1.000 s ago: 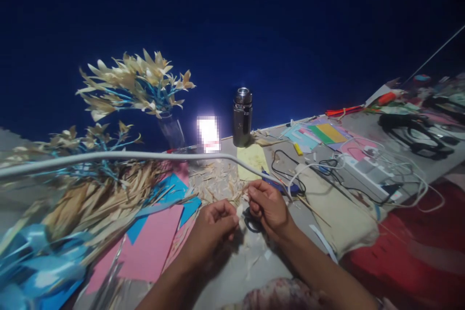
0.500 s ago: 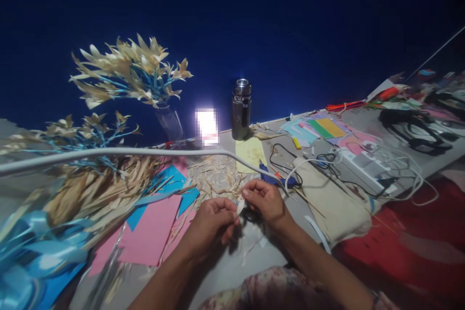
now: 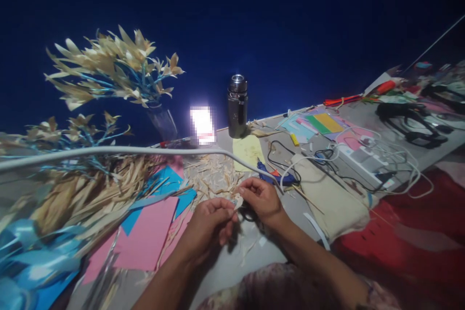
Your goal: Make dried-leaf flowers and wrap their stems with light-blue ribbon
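Between my two hands is a small pale strip (image 3: 238,202), which looks like dried husk. My left hand (image 3: 213,218) pinches its near left end, fingers curled. On the other side, my right hand (image 3: 262,201) has thumb and forefinger closed on it too. A dark rounded thing (image 3: 248,215), perhaps a scissors handle, lies partly hidden under the right hand. Pale husk scraps (image 3: 214,169) are scattered just beyond the hands. A blue glue gun (image 3: 267,172) rests beyond my right hand.
A white cable (image 3: 119,151) crosses in front. Left are husk strips (image 3: 61,203), pink paper (image 3: 147,237), blue ribbon (image 3: 39,256) and husk flowers (image 3: 109,68) in a glass vase (image 3: 163,123). A dark flask (image 3: 238,111) stands behind; a power strip (image 3: 359,164) lies right.
The view has shifted slightly, so most things sit a little further left. Both hands keep their pinch on the pale strip, with only slight finger movement.
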{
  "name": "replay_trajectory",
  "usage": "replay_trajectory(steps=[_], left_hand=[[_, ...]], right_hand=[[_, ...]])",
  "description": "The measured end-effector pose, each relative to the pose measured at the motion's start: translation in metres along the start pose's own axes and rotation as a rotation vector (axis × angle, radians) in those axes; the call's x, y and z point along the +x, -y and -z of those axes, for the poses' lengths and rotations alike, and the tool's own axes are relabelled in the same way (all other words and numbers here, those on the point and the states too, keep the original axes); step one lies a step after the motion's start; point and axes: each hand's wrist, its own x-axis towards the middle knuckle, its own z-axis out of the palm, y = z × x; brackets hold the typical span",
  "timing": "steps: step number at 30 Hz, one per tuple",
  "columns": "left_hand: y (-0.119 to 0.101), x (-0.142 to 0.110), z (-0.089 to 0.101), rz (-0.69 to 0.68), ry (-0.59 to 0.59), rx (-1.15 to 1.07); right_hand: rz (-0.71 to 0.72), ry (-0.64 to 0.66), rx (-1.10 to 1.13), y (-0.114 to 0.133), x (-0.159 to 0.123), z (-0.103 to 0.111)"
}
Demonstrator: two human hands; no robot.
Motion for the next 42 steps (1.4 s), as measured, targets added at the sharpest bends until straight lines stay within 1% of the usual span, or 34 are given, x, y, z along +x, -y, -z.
replay_trajectory(steps=[5,8,11,15,18,21,24,26,29,31,33,35,37,39,42], left_hand=[[0.006,0.0,0.003,-0.006,-0.009,-0.057],[0.01,-0.002,0.002,-0.039,-0.016,-0.048],[0.015,-0.003,-0.003,-0.081,-0.057,-0.065],[0.022,0.001,-0.01,-0.126,-0.115,-0.187],[0.023,0.004,-0.012,-0.133,-0.109,-0.272],[0.02,0.004,-0.01,-0.119,-0.087,-0.355],[0.018,0.001,-0.005,-0.107,-0.092,-0.408],[0.017,-0.002,-0.002,-0.119,-0.127,-0.391],[0.015,-0.006,-0.001,-0.183,-0.248,-0.318],[0.013,-0.008,-0.003,-0.245,-0.33,-0.256],[0.01,-0.011,-0.005,-0.319,-0.379,-0.184],[0.008,-0.012,-0.007,-0.39,-0.396,-0.102],[0.008,-0.013,-0.007,-0.447,-0.402,-0.038],[0.008,-0.013,-0.007,-0.491,-0.411,0.023],[0.009,-0.012,-0.007,-0.555,-0.428,0.103]], right_hand=[[-0.054,-0.013,0.061,-0.004,0.005,0.001],[-0.07,-0.017,0.065,-0.006,0.006,0.0],[-0.061,-0.025,0.063,-0.006,0.007,-0.002],[-0.046,-0.052,0.053,-0.005,0.007,-0.007],[-0.036,-0.061,0.072,-0.005,0.006,-0.008],[-0.05,-0.041,0.102,-0.007,0.006,-0.005],[-0.084,-0.041,0.156,-0.008,0.007,0.001],[-0.143,-0.041,0.268,-0.006,0.006,0.005],[-0.272,0.018,0.464,-0.001,0.003,0.008],[-0.33,0.072,0.538,0.002,0.0,0.007],[-0.355,0.107,0.568,0.004,-0.003,0.005],[-0.341,0.107,0.554,0.005,-0.006,0.003],[-0.285,0.075,0.497,0.005,-0.009,0.001],[-0.219,0.051,0.407,0.005,-0.011,0.002],[-0.131,0.055,0.25,0.005,-0.014,0.003]])
